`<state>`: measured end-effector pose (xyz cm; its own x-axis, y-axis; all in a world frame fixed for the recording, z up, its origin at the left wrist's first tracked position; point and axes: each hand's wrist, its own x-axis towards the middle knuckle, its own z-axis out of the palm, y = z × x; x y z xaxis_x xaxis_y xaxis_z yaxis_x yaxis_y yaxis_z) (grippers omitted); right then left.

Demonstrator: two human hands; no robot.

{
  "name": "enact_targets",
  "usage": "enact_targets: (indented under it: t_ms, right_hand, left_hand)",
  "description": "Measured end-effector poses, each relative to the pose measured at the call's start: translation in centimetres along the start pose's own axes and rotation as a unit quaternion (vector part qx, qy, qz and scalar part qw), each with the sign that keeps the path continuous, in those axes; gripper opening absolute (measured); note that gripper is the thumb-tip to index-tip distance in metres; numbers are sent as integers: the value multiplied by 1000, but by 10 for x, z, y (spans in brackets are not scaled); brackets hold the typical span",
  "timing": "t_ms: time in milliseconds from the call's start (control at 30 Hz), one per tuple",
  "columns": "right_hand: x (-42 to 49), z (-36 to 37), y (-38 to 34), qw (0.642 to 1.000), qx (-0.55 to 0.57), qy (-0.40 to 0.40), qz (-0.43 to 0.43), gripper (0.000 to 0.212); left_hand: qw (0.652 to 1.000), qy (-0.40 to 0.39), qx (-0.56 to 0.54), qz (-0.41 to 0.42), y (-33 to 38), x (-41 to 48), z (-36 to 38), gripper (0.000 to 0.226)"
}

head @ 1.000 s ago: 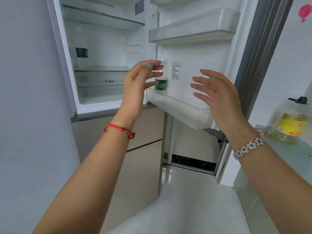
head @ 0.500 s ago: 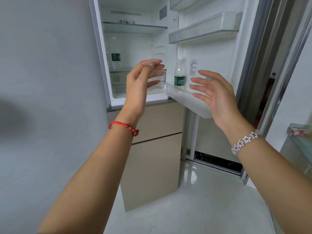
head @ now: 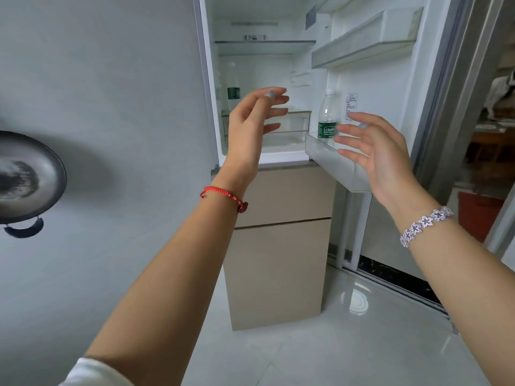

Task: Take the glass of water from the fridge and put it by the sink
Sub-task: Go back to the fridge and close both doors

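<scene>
The fridge (head: pixel 278 196) stands ahead with its upper door swung open to the right. My left hand (head: pixel 250 129) is raised in front of the open compartment, fingers apart, holding nothing. My right hand (head: pixel 381 154) hovers open in front of the lower door shelf (head: pixel 328 162). A clear water bottle with a green label (head: pixel 327 118) stands on that door shelf, just left of my right fingertips. A second green-labelled bottle (head: pixel 233 87) stands inside on the left of a glass shelf. I see no glass of water in the fridge.
A dark round pan (head: pixel 25 176) hangs on the grey wall at the left. An upper door shelf (head: pixel 367 40) juts out above my right hand. Glossy white floor tiles (head: pixel 348 344) lie below. A doorway into another room (head: pixel 490 135) opens at the right.
The view has swung left and drawn back: the fridge shifted right in frame, the hanging pan came into sight and the oil bottle on the right counter left it. Both hands stay raised and open.
</scene>
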<state>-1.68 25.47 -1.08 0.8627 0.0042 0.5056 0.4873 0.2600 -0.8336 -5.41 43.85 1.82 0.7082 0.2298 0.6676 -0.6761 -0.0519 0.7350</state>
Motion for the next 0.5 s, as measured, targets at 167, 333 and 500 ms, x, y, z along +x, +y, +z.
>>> enact_targets:
  t_ms: [167,333,500]
  right_hand:
    - [28,-30,4,999,-13,-47,0,28]
    - [50,-62,13,997,-16,-78,11,26]
    - [69,-91,18,994,-34,-107,3,27]
  left_hand:
    - [999,36,27,17,-6,3,38,22]
    - [997,63,44,10,-21,2,76,22]
    - [994,86,60,5,-30,6,113,21]
